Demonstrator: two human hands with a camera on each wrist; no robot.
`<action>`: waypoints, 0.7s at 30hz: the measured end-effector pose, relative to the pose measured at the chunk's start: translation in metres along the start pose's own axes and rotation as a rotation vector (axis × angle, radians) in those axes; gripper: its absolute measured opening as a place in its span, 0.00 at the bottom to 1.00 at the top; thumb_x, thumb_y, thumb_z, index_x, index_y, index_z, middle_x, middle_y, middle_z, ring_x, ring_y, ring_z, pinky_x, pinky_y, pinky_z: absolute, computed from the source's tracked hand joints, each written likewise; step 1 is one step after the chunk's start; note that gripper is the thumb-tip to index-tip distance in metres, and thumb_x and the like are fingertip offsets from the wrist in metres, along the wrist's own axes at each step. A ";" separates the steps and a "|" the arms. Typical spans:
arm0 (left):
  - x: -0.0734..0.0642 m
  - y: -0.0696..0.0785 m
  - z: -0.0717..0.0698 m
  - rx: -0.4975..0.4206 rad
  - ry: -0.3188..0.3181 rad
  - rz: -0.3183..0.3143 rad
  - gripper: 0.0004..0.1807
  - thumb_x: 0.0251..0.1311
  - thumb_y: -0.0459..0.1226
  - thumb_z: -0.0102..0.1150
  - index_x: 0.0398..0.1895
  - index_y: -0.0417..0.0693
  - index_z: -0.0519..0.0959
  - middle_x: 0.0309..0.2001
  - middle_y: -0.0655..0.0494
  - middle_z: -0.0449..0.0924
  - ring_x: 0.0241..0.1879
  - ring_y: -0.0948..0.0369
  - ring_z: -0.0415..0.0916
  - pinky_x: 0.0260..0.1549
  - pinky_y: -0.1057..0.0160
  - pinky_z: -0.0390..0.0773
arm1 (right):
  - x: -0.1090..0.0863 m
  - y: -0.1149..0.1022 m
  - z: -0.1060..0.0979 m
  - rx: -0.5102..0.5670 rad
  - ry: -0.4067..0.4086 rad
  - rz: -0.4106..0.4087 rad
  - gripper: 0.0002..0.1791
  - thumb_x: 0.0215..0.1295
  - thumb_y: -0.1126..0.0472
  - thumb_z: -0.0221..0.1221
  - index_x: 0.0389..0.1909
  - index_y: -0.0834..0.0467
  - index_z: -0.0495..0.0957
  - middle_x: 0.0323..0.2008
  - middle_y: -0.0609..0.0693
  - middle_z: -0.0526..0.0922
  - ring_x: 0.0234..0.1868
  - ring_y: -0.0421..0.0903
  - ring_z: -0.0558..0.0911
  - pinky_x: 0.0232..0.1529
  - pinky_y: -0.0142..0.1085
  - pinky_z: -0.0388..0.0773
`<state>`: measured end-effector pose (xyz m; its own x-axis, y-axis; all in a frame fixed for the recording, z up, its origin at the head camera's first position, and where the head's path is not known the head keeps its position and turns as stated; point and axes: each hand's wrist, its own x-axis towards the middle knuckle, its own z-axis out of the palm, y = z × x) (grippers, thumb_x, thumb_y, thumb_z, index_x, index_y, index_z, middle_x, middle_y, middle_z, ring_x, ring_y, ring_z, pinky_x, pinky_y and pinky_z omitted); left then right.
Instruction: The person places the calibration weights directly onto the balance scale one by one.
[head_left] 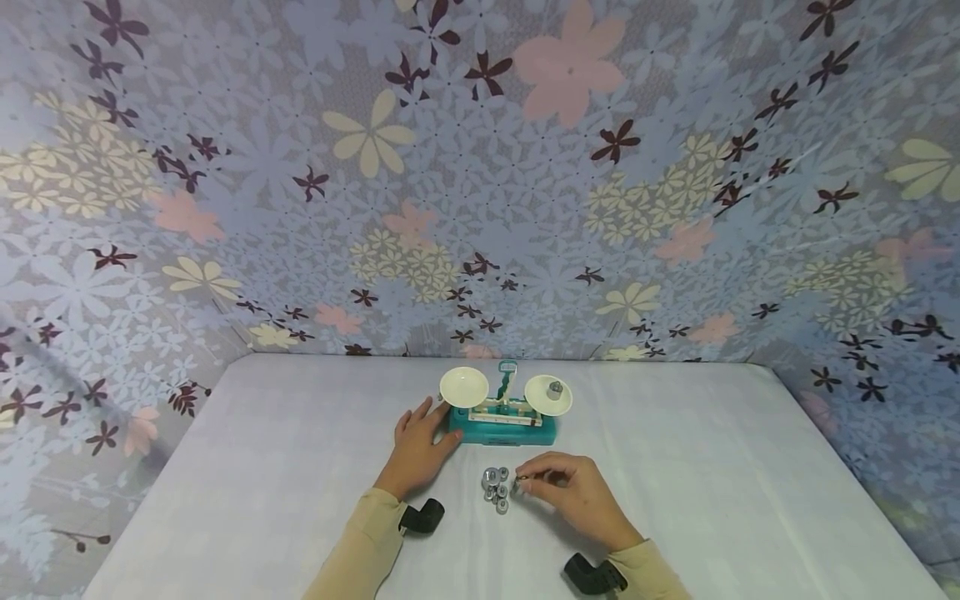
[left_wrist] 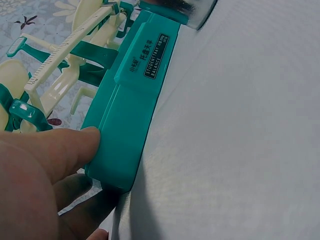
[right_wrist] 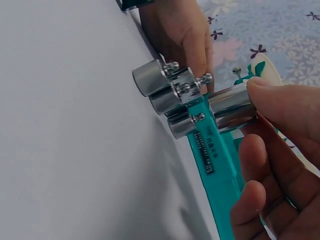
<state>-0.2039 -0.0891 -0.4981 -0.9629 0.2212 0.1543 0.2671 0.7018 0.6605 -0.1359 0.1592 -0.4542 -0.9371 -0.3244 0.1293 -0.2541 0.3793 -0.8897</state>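
Observation:
A teal tray balance (head_left: pixel 502 432) with two cream pans stands on the white table. My left hand (head_left: pixel 422 446) holds the left end of its base, the thumb (left_wrist: pixel 75 147) on the front and the fingers reaching round the end. My right hand (head_left: pixel 573 492) pinches a shiny metal weight (right_wrist: pixel 232 107) between thumb and forefinger, its other fingers curled loosely below. Just left of that hand, several metal weights (head_left: pixel 491 477) with small knobs stand close together in front of the balance. One more weight (head_left: pixel 555 390) sits in the right pan (head_left: pixel 542 403); the left pan (head_left: pixel 463 388) holds nothing.
The white-covered table (head_left: pixel 720 467) stretches to both sides of the balance. Behind it hangs a flowered cloth (head_left: pixel 480 208). Black wrist-worn devices (head_left: pixel 423 518) sit at both sleeves.

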 end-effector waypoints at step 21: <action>0.001 -0.002 0.002 -0.002 0.007 -0.001 0.31 0.63 0.48 0.51 0.66 0.42 0.64 0.64 0.48 0.66 0.69 0.48 0.50 0.64 0.42 0.41 | 0.012 0.007 -0.003 -0.017 0.130 -0.042 0.06 0.56 0.58 0.65 0.35 0.46 0.84 0.33 0.41 0.84 0.34 0.41 0.80 0.36 0.34 0.77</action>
<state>-0.2052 -0.0890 -0.5006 -0.9633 0.2158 0.1594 0.2664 0.7003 0.6622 -0.1499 0.1604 -0.4578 -0.9483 -0.2256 0.2234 -0.2972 0.3830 -0.8746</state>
